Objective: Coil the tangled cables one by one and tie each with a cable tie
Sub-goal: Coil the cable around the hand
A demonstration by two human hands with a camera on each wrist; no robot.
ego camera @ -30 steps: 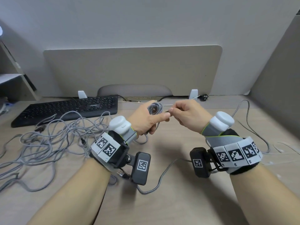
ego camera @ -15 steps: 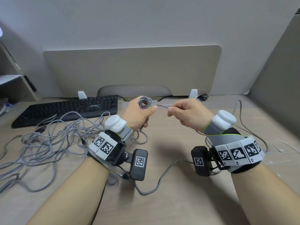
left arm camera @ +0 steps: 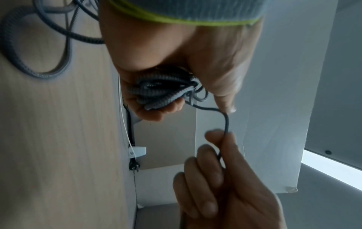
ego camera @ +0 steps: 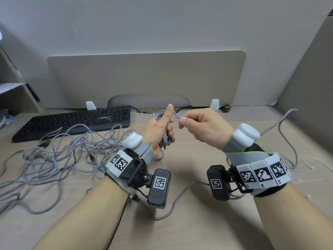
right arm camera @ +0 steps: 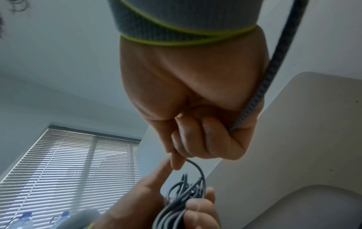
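My left hand (ego camera: 164, 127) grips a small coil of grey braided cable (ego camera: 166, 139), thumb pointing up. In the left wrist view the coil (left arm camera: 162, 91) sits bunched in my curled fingers. A short strand (ego camera: 175, 115) runs from the coil past the thumb to my right hand (ego camera: 182, 122), which pinches it between thumb and forefinger. The same cable (right arm camera: 274, 62) leaves the right fist, passes over the wrist and arcs up to the right (ego camera: 288, 112). Both hands hover above the desk (ego camera: 189, 159).
A tangle of grey cables (ego camera: 63, 150) covers the desk's left side in front of a black keyboard (ego camera: 75, 121). One grey cable (ego camera: 176, 201) lies between my forearms. Thin pale strips (ego camera: 315, 163) lie at the right. A beige divider panel (ego camera: 144, 78) stands behind.
Both hands have risen and moved away from me. My left thumb, earlier pressed forward onto the cable, now stands upright. The right hand has carried the strand round by the thumb.
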